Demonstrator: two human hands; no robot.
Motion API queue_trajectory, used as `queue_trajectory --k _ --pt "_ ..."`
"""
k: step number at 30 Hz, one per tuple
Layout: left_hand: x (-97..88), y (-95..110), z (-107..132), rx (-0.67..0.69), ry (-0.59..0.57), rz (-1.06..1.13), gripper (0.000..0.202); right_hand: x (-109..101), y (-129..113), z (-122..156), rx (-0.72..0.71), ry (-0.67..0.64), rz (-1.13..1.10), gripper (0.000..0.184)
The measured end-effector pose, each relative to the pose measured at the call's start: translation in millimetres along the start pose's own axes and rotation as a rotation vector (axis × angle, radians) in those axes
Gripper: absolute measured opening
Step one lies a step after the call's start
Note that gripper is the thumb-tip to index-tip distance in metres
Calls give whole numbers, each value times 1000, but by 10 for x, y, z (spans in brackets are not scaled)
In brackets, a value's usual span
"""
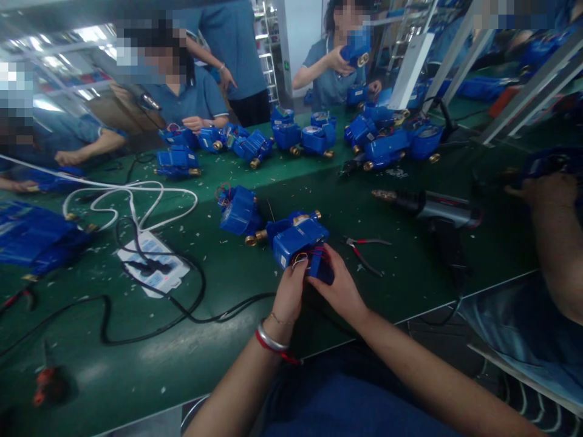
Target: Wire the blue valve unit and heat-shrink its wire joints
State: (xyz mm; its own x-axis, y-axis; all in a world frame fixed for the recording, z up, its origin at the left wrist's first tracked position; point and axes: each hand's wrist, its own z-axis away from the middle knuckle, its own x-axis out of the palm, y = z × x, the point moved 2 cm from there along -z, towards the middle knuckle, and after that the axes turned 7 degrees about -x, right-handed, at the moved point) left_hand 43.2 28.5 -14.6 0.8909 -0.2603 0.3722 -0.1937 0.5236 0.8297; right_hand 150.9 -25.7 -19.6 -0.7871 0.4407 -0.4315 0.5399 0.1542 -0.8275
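A blue water meter (298,238) with brass threaded ends lies on the green table in front of me, its casing opened toward me and thin coloured wires (300,260) showing. My left hand (291,288) is closed at the near left side of the meter, fingertips by the wires. My right hand (339,285) grips the dark blue near part of the casing from the right, thumb and fingers around it. Exactly what the fingertips pinch is hidden. Just left of it stands a second blue meter (239,209) with wires sticking out.
Red-handled cutters (364,249) and a heat gun (437,212) lie to the right. On the left are a white power strip (152,264), looping cables and an orange-handled screwdriver (48,382). Several meters (319,136) line the far side, where co-workers sit; another person's arm (555,243) is at right.
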Motion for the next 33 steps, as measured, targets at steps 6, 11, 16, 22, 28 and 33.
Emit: queue_trajectory --k 6,11,16,22,28,33 --pt "18 10 -7 -249 -140 157 37 -9 17 11 -27 0 -22 79" --pt "24 -63 -68 -297 -187 237 38 12 15 -3 -68 5 1 77" --pt "25 -103 -92 -291 -201 293 37 -83 -95 14 -148 -68 103 74" --pt "12 -83 -75 -308 -199 224 38 -694 179 -26 -154 -83 447 63" --pt "26 -61 -52 -309 -191 219 44 -957 726 -52 -22 -256 818 69" --pt "7 -60 -73 -293 -96 247 35 -972 643 -73 43 -283 854 64"
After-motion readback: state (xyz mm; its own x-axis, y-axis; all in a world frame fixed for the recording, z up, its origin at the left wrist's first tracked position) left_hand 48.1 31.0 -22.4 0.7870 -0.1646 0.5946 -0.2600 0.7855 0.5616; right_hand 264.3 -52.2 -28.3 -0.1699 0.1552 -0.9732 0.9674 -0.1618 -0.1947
